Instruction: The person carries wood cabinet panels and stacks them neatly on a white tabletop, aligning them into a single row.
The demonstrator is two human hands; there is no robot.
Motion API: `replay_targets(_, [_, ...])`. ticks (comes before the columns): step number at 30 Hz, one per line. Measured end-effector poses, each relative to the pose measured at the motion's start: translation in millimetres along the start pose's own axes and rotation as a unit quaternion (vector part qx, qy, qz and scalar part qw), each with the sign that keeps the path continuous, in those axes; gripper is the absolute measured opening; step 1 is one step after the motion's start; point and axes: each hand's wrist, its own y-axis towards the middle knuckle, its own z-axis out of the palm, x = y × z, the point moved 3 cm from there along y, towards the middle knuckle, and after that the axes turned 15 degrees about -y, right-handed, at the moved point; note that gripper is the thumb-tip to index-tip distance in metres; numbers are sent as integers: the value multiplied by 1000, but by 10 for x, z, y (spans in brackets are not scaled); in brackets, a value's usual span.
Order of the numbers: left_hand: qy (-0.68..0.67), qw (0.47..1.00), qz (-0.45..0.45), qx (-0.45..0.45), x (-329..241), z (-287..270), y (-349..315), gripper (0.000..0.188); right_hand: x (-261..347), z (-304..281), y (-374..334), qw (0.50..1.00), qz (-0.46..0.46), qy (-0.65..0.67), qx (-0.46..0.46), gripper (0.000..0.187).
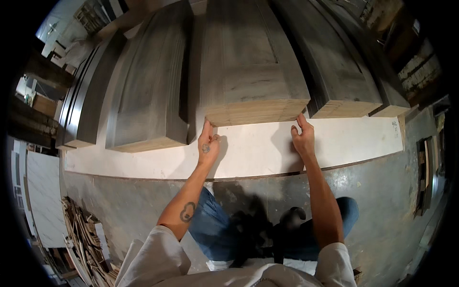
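A tall stack of grey wood-grain cabinet door panels (248, 79) stands at the centre, its pale layered end facing me. My left hand (209, 143) has its fingertips against the lower left corner of that end. At the lower right corner, the fingers of my right hand (303, 136) press from the other side, so the stack's end sits between both hands. Both thumbs point inward, just in front of the stack. The tips of the fingers are partly hidden at the corners. Under the stack lies a white board (253, 150).
More grey panel stacks stand on the left (148, 91), far left (98, 91) and right (342, 71), with narrow gaps between. Wood offcuts (86, 234) lie in a heap at the lower left near a marbled white sheet (45, 196). Concrete floor (382, 191) runs along the board's near edge.
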Motion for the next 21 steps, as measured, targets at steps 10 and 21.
replay_targets(10, [91, 992, 71, 51, 150, -151, -22, 79, -68, -105, -64, 974, -148, -154, 68, 66])
replay_targets(21, [77, 994, 72, 35, 92, -23, -3, 77, 90, -250, -80, 973, -87, -205, 60, 55])
